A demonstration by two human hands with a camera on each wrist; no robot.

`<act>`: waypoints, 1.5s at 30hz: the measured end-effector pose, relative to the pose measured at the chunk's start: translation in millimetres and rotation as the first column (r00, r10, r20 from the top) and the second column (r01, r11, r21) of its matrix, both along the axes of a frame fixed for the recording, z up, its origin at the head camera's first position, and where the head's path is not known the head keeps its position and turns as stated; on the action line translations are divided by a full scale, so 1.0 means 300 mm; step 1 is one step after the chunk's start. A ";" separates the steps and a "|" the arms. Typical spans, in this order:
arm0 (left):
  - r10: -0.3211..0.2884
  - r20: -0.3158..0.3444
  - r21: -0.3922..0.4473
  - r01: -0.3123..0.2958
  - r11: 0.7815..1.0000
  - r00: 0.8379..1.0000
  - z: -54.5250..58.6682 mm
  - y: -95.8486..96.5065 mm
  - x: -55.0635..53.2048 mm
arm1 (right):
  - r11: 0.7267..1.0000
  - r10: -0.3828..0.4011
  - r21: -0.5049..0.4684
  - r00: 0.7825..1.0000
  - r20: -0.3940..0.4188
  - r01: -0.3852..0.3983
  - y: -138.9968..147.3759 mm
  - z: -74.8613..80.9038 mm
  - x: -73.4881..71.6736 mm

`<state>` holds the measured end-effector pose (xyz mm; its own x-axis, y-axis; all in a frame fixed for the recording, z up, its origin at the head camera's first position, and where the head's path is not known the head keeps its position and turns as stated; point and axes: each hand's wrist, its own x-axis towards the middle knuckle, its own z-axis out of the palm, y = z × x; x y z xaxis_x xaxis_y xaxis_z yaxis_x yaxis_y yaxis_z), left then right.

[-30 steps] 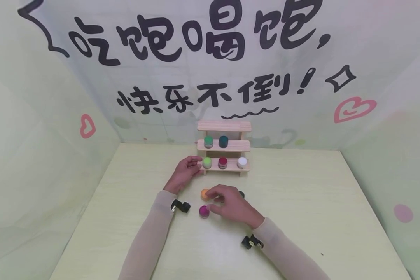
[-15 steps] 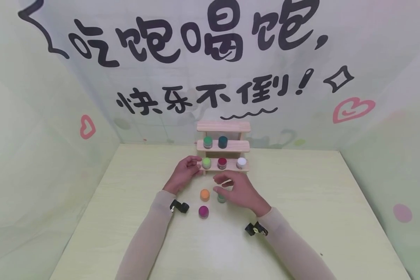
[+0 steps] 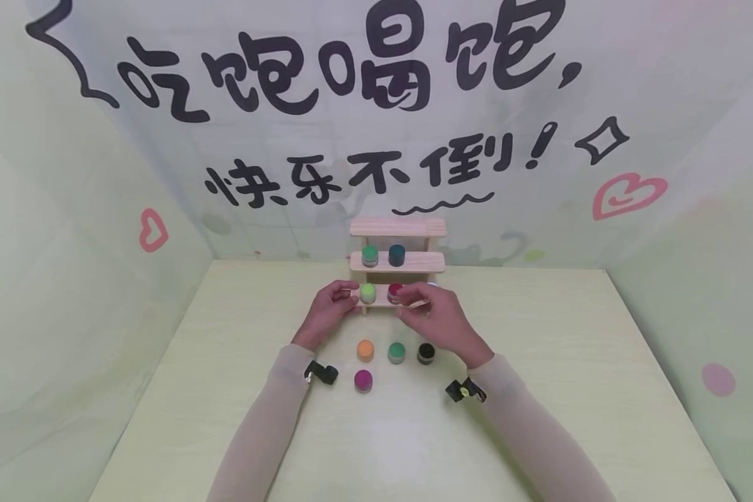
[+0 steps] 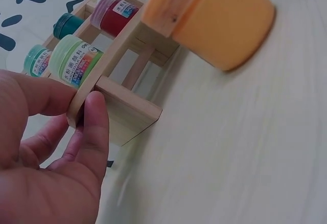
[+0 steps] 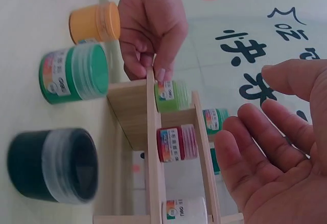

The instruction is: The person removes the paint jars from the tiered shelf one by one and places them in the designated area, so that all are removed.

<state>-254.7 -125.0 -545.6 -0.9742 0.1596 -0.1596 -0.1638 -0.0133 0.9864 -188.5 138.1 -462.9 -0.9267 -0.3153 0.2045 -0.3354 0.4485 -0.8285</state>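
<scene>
A three-tier wooden rack (image 3: 398,227) stands at the back of the table. My left hand (image 3: 326,314) pinches the left end of its lowest shelf between thumb and fingers. That shelf carries a light green paint jar (image 4: 76,63), a red paint jar (image 5: 177,143) and a white paint jar (image 5: 185,211). On the middle shelf sit a green jar (image 3: 369,256) and a dark teal jar (image 3: 397,255). My right hand (image 3: 442,317) hovers in front of the lowest shelf's right half, fingers loosely bent and holding nothing. It hides most of the white jar in the head view.
In front of the rack, an orange jar (image 3: 365,350), a green jar (image 3: 397,353) and a black-looking jar (image 3: 426,353) stand in a row on the table (image 3: 539,390). A purple jar (image 3: 363,381) stands nearer. A printed cloth wall (image 3: 276,230) rises behind.
My right hand has moved from beside the orange and purple jars, up and right toward the rack, uncovering the green and black-looking jars. The left hand keeps its place on the shelf.
</scene>
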 end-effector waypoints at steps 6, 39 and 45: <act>-0.003 -0.005 0.015 0.003 1.000 1.000 -0.001 0.007 0.001 | 0.998 -0.060 0.007 0.998 -0.032 0.060 0.018 0.013 -0.038; -0.030 0.029 -0.017 0.031 0.999 0.999 0.017 -0.009 0.008 | 0.976 -0.214 -0.028 0.977 0.021 0.214 0.005 0.041 -0.239; -0.034 0.026 -0.023 0.034 0.999 0.999 0.017 -0.012 0.010 | 0.978 -0.209 -0.018 0.978 0.013 0.210 -0.009 0.031 -0.268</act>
